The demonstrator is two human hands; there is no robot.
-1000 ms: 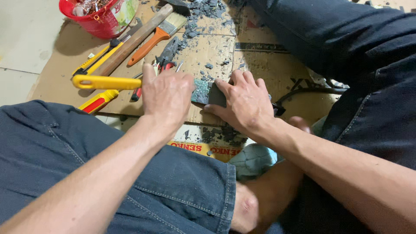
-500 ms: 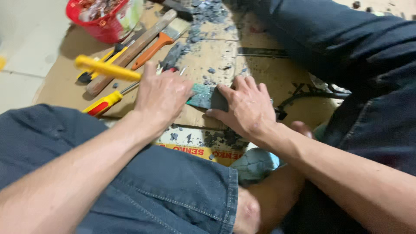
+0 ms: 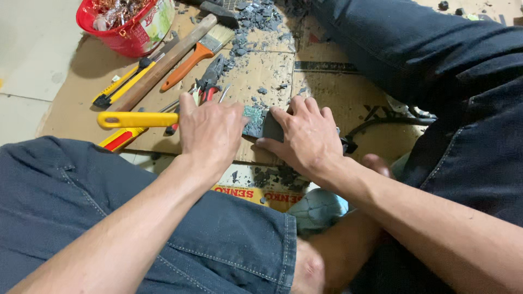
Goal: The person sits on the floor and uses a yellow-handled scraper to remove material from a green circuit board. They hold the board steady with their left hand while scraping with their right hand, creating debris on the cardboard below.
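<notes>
Gripping a yellow-handled tool — left hand clenched | right hand spread, pressing a dark block onto the cardboard.

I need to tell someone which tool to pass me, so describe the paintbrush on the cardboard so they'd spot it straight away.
Start at the red bucket at the top left corner of the cardboard sheet. Just right of it, alongside a long wooden hammer handle, lies the paintbrush. It alone has an orange handle and pale bristles, whereas its neighbours are yellow or plain wood.
</notes>
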